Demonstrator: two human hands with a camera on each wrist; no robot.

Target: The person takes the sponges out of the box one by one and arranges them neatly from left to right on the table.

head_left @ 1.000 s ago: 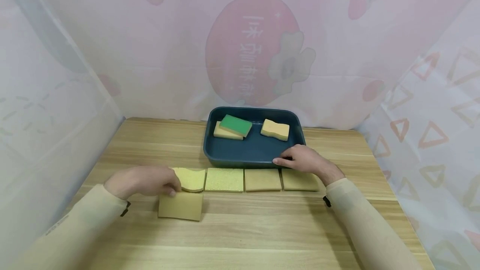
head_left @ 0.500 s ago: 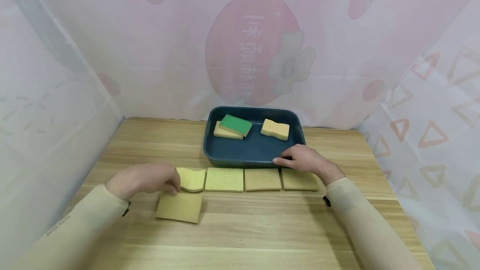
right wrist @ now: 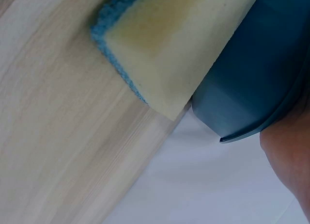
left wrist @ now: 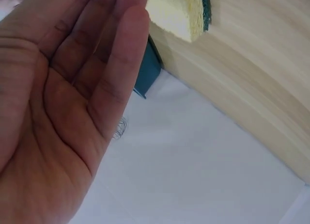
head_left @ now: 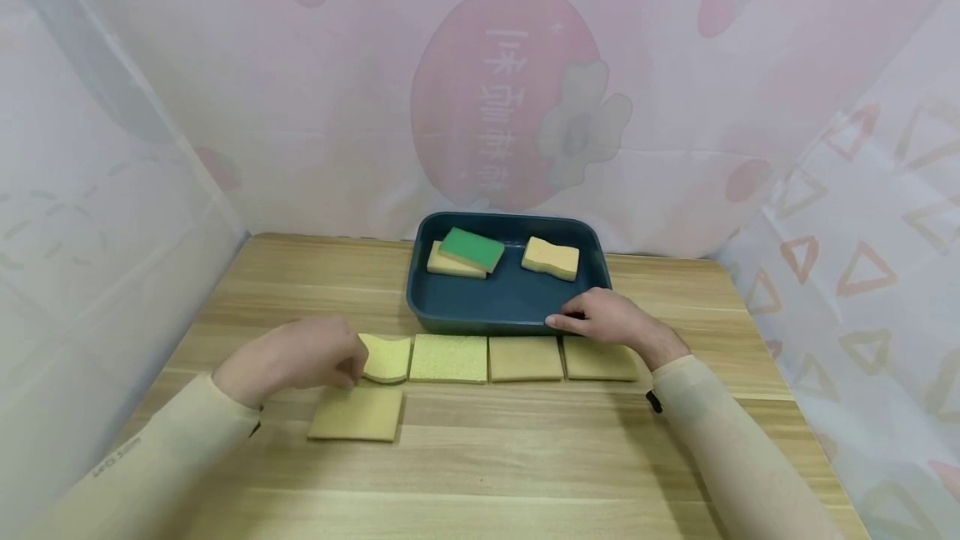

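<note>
My left hand (head_left: pixel 347 365) lies on the table with straight fingers, its tips at the left edge of a wavy yellow sponge (head_left: pixel 388 357). In the left wrist view the palm (left wrist: pixel 72 103) is flat and holds nothing, and that sponge (left wrist: pixel 179 10) lies just past the fingertips. A flat tan sponge (head_left: pixel 356 415) sits alone just below the hand. My right hand (head_left: pixel 564 323) grips the near right rim of the dark teal tray (head_left: pixel 480 325). Its wrist covers part of the rightmost tan sponge (head_left: pixel 600 361).
Two more sponges (head_left: pixel 448 358) (head_left: pixel 525 358) fill the row in front of the tray. Inside the tray a green-topped sponge (head_left: pixel 471 250) lies on a yellow one (head_left: pixel 442 267), with an orange sponge (head_left: pixel 551 258) to the right. Curtains close in the wooden table (head_left: pixel 525 473) on three sides.
My left hand has come off the lone tan sponge and moved slightly up toward the wavy one. The tan sponge has shifted a little to the left. The right hand has stayed put.
</note>
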